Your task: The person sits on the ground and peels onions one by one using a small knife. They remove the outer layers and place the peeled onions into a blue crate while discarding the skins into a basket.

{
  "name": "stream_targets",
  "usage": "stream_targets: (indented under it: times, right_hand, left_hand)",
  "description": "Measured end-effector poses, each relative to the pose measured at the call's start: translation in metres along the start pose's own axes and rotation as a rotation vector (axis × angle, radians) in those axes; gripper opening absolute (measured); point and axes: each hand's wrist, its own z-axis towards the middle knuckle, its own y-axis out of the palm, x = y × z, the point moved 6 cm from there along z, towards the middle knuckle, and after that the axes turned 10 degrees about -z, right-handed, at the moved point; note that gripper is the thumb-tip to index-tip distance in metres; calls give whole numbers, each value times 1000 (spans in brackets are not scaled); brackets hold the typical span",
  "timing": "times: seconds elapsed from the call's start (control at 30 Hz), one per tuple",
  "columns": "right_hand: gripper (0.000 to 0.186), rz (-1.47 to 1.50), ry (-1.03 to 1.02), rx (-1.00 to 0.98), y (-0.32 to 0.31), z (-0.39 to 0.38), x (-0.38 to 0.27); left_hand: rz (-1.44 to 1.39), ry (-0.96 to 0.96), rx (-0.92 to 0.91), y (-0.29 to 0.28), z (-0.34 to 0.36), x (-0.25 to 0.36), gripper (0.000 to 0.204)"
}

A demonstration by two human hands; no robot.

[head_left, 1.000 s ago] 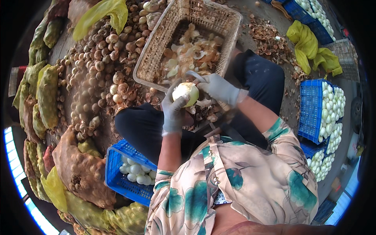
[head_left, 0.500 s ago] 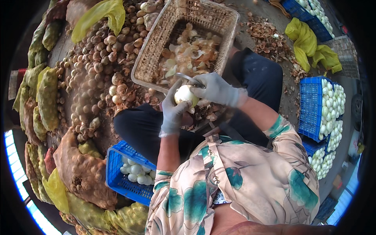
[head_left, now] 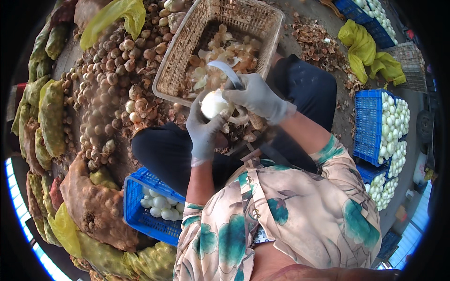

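Note:
My left hand (head_left: 202, 129), in a pale grey glove, is closed around a white peeled onion (head_left: 213, 104) above my lap. In my gloved right hand (head_left: 263, 99) is a curved knife (head_left: 225, 69), its blade pointing up and left, clear of the onion. The right thumb and fingertips press against the onion's upper right side. A pale strip of peel (head_left: 241, 116) hangs beneath the right hand beside the onion. Just beyond both hands stands a dirty beige plastic basket (head_left: 161, 79) with loose onion skins (head_left: 225, 51) inside.
Unpeeled onions (head_left: 101, 93) lie heaped on the left floor, near filled mesh sacks (head_left: 93, 206). A blue crate (head_left: 133, 196) by my left knee holds peeled onions (head_left: 161, 203). More full blue crates (head_left: 365, 124) stand at right, below a yellow net bag (head_left: 356, 44).
The knife blade has swung upward, away from the onion. My right hand has turned, and a peel strip now hangs below it. Both hands and the onion have shifted slightly left.

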Motion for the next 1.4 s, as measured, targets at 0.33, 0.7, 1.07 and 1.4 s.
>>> stream_targets:
  times: [0.33,0.7,1.07,1.4]
  right_hand:
    - [35,-588,157,374,-72,68,62]
    - [53,-1390,-770,315,29,-38,9]
    - [51,-1654,-700,332,31,-23,31]
    - [34,-1096,-230,172,11,-4,53]
  left_hand:
    - [-412,-104,-120,-9,7,-11,86]
    - [-574,-201,96,-34,9,-35,62]
    - [-555,-315,180,-38,11,-49,57]
    - [-393,-160,208,-37,16,-41,57]
